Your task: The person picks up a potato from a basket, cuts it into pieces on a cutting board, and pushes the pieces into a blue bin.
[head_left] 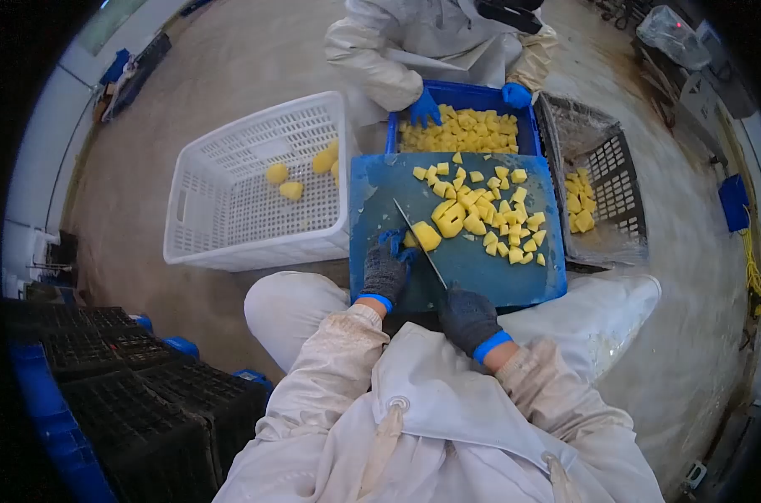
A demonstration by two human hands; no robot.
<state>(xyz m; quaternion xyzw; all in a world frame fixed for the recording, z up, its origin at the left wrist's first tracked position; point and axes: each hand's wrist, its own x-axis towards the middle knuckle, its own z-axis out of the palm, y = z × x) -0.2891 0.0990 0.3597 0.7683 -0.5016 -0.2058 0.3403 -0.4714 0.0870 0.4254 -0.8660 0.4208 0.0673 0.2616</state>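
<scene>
My left hand (386, 267), in a dark glove, is closed at the left part of the blue-green cutting board (489, 283). Its fingers press against a yellow potato piece (425, 236). My right hand (469, 315), also gloved, is wrapped round the handle of a knife (421, 243). The long blade points away and to the left, passing between my left hand and the potato piece. Larger cut chunks (448, 218) lie to the right of the blade. Many small yellow cubes (514, 226) are spread over the board's right half.
A white crate (259, 244) with several peeled potatoes stands at the left. Beyond the board, a co-worker's blue-gloved hands (425, 108) are at a blue bin (463, 90) of cubes. A dark crate (612, 180) holding pieces stands right. Black crates (137, 402) are stacked lower left.
</scene>
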